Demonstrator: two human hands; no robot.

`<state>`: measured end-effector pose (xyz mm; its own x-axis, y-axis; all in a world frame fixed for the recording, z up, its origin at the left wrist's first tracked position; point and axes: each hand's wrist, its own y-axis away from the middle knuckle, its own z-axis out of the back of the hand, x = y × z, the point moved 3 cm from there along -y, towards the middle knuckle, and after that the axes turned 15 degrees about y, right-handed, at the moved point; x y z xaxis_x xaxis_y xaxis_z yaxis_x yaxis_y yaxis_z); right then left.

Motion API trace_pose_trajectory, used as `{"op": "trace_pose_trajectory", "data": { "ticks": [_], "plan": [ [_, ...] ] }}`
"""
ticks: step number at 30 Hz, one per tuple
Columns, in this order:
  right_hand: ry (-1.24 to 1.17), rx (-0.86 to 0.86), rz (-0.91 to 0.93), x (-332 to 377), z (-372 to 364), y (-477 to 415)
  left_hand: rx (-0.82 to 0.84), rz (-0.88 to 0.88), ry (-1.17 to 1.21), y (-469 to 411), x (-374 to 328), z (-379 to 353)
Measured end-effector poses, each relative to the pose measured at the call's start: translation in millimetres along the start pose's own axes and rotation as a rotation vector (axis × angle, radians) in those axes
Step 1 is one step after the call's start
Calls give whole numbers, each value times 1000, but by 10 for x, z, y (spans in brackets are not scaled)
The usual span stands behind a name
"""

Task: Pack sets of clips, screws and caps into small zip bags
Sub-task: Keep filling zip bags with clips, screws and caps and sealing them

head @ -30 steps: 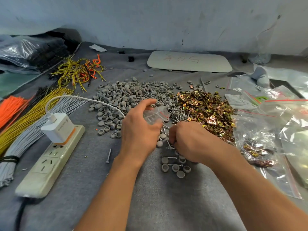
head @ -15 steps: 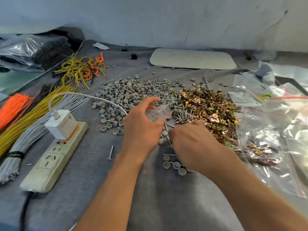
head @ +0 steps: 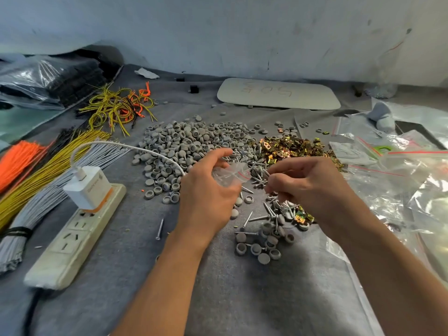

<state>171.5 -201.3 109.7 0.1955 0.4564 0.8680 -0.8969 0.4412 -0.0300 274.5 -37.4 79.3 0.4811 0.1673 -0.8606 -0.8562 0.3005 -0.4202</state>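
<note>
Nearest on the grey cloth-covered bench (head: 242, 299) lies a loose cluster of round grey plastic caps (head: 263, 248), thin silver screws (head: 257, 218) and a gold-coloured metal clip (head: 301, 215), directly under the right hand (head: 308, 187) and well within its reach.

Above that cluster the left hand (head: 206, 197) holds a small clear zip bag (head: 229, 177) off the bench, its grip a pinch of thumb and fingers round the closed end. The bag's long axis runs across the view, and its red-striped mouth points right, towards the other hand.

The right hand's fingers are curled, with the fingertips (head: 269, 181) drawn together just beside the mouth and about level with it. Whether that grip has screws or anything else in it, I cannot tell.

The coming move looks like a short feed leftward into the mouth. Screws would need to go in point or head first along the bag's axis, since crosswise they would likely snag on the lip.

Beyond the hands spread a big heap of grey caps (head: 189, 144) on the left and a heap of gold clips (head: 293, 147) on the right, with a scatter of loose screws (head: 254, 163) between them.
</note>
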Motion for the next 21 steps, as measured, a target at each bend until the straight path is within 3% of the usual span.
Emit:
{"op": "trace_pose_trajectory", "data": {
  "ticks": [4,12,21],
  "plan": [
    [-29,-19,88,102,-7,-8,40,-41,-23,24,-48,-24],
    [517,-232,309,270,-101,17,65,-109,-27,44,-60,-47],
    [513,-241,489,416,-275,10,80,-120,5,48,-49,-55]
  ]
}}
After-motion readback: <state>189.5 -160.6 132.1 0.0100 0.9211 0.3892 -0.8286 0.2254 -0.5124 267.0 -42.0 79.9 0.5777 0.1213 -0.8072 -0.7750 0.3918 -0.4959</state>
